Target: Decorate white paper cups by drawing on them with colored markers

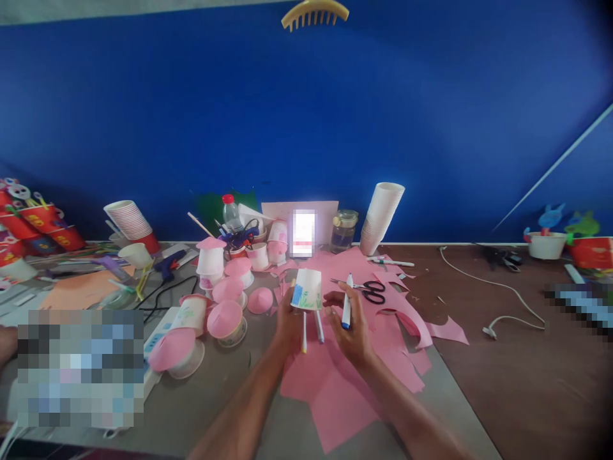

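In my left hand (286,317) is a white paper cup (307,289) turned on its side, with blue and green drawing on its wall. My right hand (353,326) grips a white marker (347,308) with a blue end pointing down, a little to the right of the cup. Two more markers, one with a yellow tip (304,332) and one with a bluish tip (320,327), lie on pink paper (335,383) below the cup. Black-handled scissors (373,292) rest just beyond my right hand.
Cups with pink cone tops (225,318) stand to the left, beside a loose pink cone (260,300). Stacked white cups (382,217), a glass jar (343,231) and a bright phone screen (303,233) are at the back. A white cable (493,281) lies right. Someone's hand (6,344) shows far left.
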`<state>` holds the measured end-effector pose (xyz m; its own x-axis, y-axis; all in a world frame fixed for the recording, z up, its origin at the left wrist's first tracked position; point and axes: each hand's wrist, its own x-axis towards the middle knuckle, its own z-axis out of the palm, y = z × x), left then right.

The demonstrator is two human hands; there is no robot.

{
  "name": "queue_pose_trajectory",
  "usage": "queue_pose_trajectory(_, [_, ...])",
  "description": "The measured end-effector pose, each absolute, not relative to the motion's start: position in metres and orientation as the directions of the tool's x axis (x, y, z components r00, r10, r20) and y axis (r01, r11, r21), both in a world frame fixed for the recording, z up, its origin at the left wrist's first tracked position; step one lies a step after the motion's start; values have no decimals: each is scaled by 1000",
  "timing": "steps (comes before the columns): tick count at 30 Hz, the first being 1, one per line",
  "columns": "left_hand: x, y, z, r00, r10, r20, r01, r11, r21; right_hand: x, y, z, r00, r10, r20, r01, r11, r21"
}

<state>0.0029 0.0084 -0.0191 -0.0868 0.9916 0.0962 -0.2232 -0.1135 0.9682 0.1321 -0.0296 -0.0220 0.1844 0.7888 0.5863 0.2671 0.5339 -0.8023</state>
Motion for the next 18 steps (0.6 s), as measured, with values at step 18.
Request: queue_pose_trajectory(18, [1,6,-20,-132,991,26,-74,-36,997,129,-28,-23,95,768,634,399,554,-731])
